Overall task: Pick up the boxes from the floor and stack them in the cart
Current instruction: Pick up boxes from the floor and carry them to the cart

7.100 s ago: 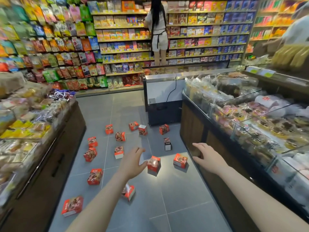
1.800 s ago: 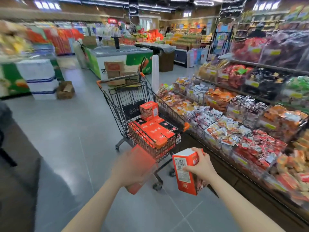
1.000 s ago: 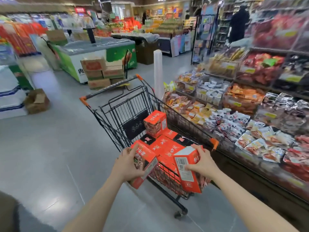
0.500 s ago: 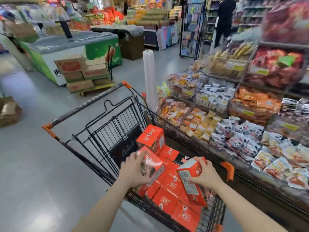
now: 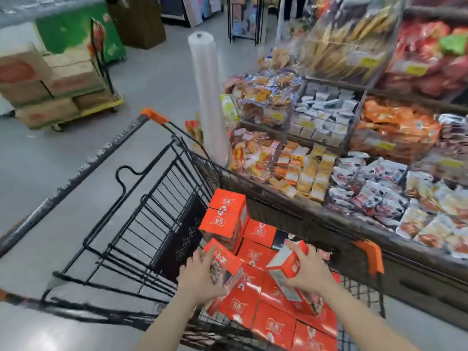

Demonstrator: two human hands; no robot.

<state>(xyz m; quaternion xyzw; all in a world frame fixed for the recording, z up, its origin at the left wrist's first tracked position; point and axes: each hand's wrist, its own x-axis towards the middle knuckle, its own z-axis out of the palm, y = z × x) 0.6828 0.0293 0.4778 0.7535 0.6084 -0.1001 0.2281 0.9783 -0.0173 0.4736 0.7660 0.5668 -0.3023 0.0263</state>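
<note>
Left grip (image 5: 200, 277) and right grip (image 5: 307, 271) each clasp one tilted box directly above cart (image 5: 162, 209)'s stacked boxes (image 5: 273, 323).

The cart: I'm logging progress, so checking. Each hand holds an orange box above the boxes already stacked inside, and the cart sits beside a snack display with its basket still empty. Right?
Not quite. In the head view the cart already holds layers of orange boxes, so its basket is not empty. The rest stands: the left hand holds one orange box, the right hand another, beside the snack display.
</note>
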